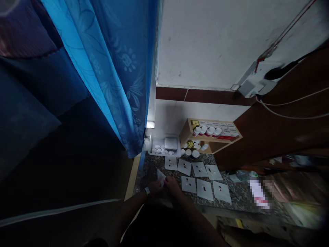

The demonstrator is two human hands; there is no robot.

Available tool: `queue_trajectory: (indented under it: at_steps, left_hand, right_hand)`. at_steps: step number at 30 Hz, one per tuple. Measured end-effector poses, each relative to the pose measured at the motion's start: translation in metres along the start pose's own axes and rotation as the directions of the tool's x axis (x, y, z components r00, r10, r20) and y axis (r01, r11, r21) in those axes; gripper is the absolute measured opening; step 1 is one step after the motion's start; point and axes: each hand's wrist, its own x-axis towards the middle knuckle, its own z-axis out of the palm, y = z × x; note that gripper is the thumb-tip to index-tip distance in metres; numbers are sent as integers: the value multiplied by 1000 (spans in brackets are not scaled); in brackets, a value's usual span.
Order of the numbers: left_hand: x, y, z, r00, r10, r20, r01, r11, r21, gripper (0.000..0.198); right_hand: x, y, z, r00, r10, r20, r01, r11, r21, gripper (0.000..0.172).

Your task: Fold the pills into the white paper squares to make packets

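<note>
Both my hands meet over the near left part of a speckled stone counter (pixel 232 196). My left hand (pixel 154 187), with a watch on its wrist, and my right hand (pixel 171 184) pinch a small white paper square (pixel 160 176) between them, and it stands tilted up. Several more white paper squares (pixel 204 188) lie flat in two rows to the right, each with small dark and red pills on it.
A white tray (pixel 164 146) of white pieces sits at the back by a blue curtain (pixel 113 68). A wooden rack (pixel 210 134) holds white-capped bottles. A plastic bottle (pixel 243 175) lies at the right. Cables and a switch box hang on the wall.
</note>
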Motion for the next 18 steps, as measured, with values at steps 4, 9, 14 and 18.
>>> queue_trajectory:
  at_steps: [4,9,14,18]
  left_hand:
    - [2,-7,3,980,-179,-82,149,946,-287,7]
    - [6,-11,6,922,-369,-120,282,848,-449,11]
    - [15,-15,7,843,-519,-142,310,684,-661,11]
    - [19,-19,7,795,-591,-139,294,575,-763,12]
  right_hand:
    - [2,-2,-4,999,-12,41,12,1000,3,17]
    - [11,0,-6,995,-24,94,23,1000,15,19]
    - [15,0,-11,992,-51,119,31,987,160,24]
    - [19,-3,-13,988,38,151,-69,976,206,23]
